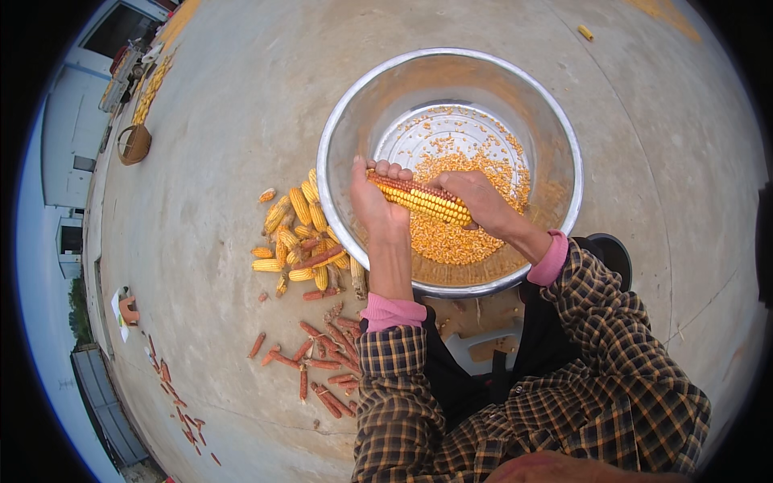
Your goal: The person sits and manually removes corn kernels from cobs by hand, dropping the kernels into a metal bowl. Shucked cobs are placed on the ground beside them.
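Note:
A partly shelled ear of corn [423, 202] is held over a large, round metal basin [338, 130]. My left hand [380, 196] grips its left end, palm up, with the fingertips showing along the upper side. My right hand [477, 199] closes around the right end, the thumb lying on the cob. The upper side shows bare reddish cob, while yellow kernels remain in rows below. Loose corn kernels [456, 241] cover much of the basin's bottom, thickest near my side. The fingers under the ear are partly hidden.
Left of the basin lies a heap of corn ears [302, 205], some partly stripped. Bare reddish cobs [323, 347] are scattered nearer to me on the concrete. A wicker basket [135, 145] stands far left. Under the basin's near side shows part of a pale stool [483, 347]. One short yellow ear [585, 32] lies at upper right.

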{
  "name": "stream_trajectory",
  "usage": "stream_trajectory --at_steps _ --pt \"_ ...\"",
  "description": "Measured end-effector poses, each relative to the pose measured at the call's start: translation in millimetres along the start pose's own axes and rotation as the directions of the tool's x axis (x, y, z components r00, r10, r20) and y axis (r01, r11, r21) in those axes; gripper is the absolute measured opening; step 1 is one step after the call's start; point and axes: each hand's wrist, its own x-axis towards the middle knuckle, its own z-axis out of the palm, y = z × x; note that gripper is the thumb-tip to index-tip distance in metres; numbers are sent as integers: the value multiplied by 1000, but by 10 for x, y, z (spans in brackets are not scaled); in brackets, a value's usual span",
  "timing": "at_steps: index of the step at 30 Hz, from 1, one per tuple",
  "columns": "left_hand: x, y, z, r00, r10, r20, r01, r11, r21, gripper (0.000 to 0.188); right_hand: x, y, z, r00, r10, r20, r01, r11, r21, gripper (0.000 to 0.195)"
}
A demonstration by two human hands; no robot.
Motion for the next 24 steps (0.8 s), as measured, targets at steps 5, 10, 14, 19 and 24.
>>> stream_trajectory --at_steps 5,10,14,19,24 --pt "44 74 -63 998 -49 38 53 990 -127 28 -104 -188 -10 989 100 106 -116 981 153 54" --pt "85 120 -112 999 -43 33 47 988 -148 28 -143 -268 42 994 -25 103 30 998 -50 55" --pt "64 85 -102 995 -73 68 83 984 -159 29 -128 -204 72 1000 -5 25 4 999 34 55" --pt "83 86 -125 993 -90 73 104 969 -223 29 -137 -213 7 980 145 139 -180 941 287 53" --pt "144 150 -197 991 -104 86 124 953 -275 29 -185 -285 16 985 4 174 -33 985 169 54"
